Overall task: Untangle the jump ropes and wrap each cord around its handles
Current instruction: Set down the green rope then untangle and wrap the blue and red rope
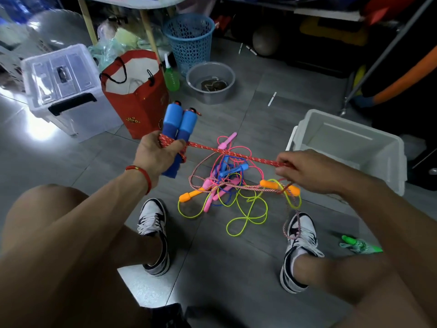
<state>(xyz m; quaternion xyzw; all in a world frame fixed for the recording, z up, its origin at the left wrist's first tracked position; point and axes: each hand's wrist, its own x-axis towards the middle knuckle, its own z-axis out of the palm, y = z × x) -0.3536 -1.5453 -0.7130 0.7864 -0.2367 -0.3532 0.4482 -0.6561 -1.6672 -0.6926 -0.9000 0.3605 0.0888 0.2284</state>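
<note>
left hand point(157, 153) gripping blue handles point(181, 129), red cord point(233, 154) taut, no legible writing

The grey tiled floor point(236, 268) is carrying a tangle of jump ropes point(227, 183), a white bin point(350, 147), a clear lidded box point(63, 88), a red bag point(137, 95), a grey basin point(210, 82) and a blue basket point(189, 41).

Blue handles point(181, 129), red speckled cord point(236, 154)
</note>
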